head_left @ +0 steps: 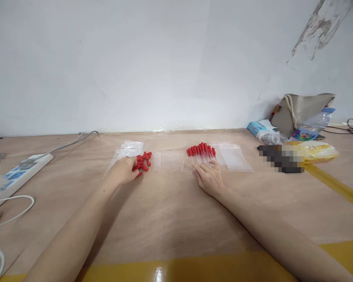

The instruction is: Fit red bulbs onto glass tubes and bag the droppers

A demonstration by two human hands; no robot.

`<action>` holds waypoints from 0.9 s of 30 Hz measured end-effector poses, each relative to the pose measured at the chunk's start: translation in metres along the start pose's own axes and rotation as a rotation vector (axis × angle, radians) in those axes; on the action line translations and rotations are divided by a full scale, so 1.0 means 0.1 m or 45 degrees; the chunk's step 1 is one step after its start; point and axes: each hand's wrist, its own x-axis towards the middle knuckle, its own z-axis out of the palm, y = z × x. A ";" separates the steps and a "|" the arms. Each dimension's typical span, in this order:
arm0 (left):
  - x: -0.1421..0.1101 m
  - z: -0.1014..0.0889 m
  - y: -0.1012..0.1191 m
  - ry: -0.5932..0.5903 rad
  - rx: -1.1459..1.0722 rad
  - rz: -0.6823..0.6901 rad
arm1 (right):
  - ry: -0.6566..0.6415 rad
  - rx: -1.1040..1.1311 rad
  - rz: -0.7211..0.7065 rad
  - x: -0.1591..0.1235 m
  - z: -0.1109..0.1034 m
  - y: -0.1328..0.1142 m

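Observation:
My left hand (124,171) reaches into a loose pile of red rubber bulbs (144,167), its fingers curled and closed on one at the pile's near left side. The fingertips are partly hidden. To the right of the pile lies a row of clear thin dropper tubes (167,162), side by side. My right hand (209,178) rests with fingers outstretched over the lower ends of several droppers (202,150), each capped with a red bulb and fanned out together. One clear tube (188,165) slants beside the right fingertips; whether they touch it I cannot tell.
Clear zip bags (132,145) lie behind my left hand, and more bags (233,157) lie right of the droppers. A power strip (23,172) with cables stands at left. At right sit a tissue pack (256,128), a grey bag (307,111) and a yellow package (320,152).

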 end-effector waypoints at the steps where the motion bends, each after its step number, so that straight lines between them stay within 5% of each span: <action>1: -0.01 0.01 0.05 0.033 -0.054 0.018 | -0.010 0.016 0.000 0.00 0.00 0.00; 7: -0.17 0.46 0.66 0.283 -0.739 0.235 | -0.050 0.193 0.040 0.00 -0.07 -0.07; 10: -0.26 0.66 0.87 0.148 -0.895 0.286 | -0.089 0.282 -0.033 -0.01 -0.13 -0.11; 27: -0.23 0.77 0.80 0.091 -1.016 0.251 | -0.197 0.396 -0.118 0.00 -0.15 -0.16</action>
